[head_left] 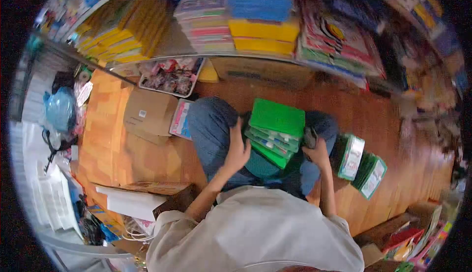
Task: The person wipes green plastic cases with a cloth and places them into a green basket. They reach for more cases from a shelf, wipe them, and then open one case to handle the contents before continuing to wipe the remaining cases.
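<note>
Wrapping around a dark object (310,137), the right hand (318,153) sits at the inner side of the right knee; blur hides what the object is, though the bent fingers suggest a firm hold. The left hand (239,150) grips nothing that I can make out: its fingers are extended and loosely spread beside the left knee, with the thumb toward the green stack (278,116). Whether that thumb touches it, I cannot tell; the pose would suit steadying the near side.

Between the knees, the stack has a flat green face on top, while the layers beneath fan out toward the body. The legs, in blue jeans (212,124), stand on either side of it, probably making a handy pocket that keeps it within reach of both hands. What bears its weight is hidden.

Farther out, beyond the right knee, two green bundles (351,158) (370,176) rest on the wooden floor (388,124), close together with pale printed sides showing, presumably set there for easy reach. Opposite, a cardboard box (147,112) stands past the left knee. Ahead, a shelf (169,43) carries piled books, perhaps grouped by kind.
</note>
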{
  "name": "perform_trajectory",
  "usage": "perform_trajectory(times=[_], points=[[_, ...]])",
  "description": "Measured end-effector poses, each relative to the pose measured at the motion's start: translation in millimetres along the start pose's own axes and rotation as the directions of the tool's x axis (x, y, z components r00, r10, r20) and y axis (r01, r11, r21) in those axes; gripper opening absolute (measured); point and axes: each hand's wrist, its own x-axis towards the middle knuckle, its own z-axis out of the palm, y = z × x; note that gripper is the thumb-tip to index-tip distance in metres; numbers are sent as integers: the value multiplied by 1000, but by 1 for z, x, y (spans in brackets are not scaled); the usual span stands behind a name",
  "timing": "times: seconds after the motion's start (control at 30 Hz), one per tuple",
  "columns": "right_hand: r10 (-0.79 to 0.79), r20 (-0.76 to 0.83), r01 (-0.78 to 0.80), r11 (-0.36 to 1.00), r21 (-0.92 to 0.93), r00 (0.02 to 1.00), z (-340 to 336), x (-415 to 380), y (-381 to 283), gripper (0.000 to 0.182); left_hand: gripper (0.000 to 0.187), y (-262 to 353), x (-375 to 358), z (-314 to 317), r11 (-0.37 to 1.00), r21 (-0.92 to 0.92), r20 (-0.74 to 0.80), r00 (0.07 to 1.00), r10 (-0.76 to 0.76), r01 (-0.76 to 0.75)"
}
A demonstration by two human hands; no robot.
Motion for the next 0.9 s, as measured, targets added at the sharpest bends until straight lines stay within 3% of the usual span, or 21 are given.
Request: perform_trajectory(times=[0.03,0.1,0.13,0.23,0.27,0.3,0.37,0.43,0.47,0.5,0.57,0.63,0.7,0.83,0.9], points=[[87,83,-89,996,15,993,-4,0,-6,70,77,-1,-3,3,1000,-1,-45,999,10,-11],[2,25,-2,1000,2,1000,5,-6,14,71,82,0,-6,-7,940,-340,-31,998,-53,39],[-49,-48,49,999,-1,998,9,-9,12,72,82,-2,-6,-11,940,-340,-44,997,-56,38],[-43,-23,45,990,132,999,14,-37,17,73,83,-6,-20,-12,943,-334,-46,999,-3,-13],[-112,-89,121,987,109,990,20,-45,35,69,82,-8,-21,-12,949,-314,-71,997,13,-35],[-82,-100,93,990,105,992,8,-54,45,69,81,-11,-21,-12,954,-295,-92,995,33,-59],[115,131,-158,906,394,985,-29,-42,12,65,80,0,-14,-25,957,-291,4,1000,7,-5],[-43,61,31,984,177,997,-52,-11,23,61,76,6,-9,-27,983,-175,41,998,-41,47],[185,170,-187,982,-5,968,-66,-6,-19,60,74,-3,-9,-24,971,-239,65,998,-14,29],[185,151,-187,982,1,971,-66,1,-20,60,74,-5,-9,-24,971,-240,71,997,5,12],[-91,282,113,992,-63,955,-62,20,-11,60,74,-6,-13,-25,977,-208,20,998,59,-53],[-59,326,103,987,-120,944,-53,37,5,64,73,-8,-17,-23,977,-211,23,999,49,-43],[-109,263,193,928,-318,959,-40,49,9,69,72,-11,-19,-21,977,-210,24,999,35,-29],[-169,161,218,903,-369,972,-10,89,28,72,67,-15,-22,-23,962,-271,22,999,36,-29],[-378,-133,302,870,-390,916,2,117,21,54,65,-17,-23,-25,957,-286,26,998,53,-43]])
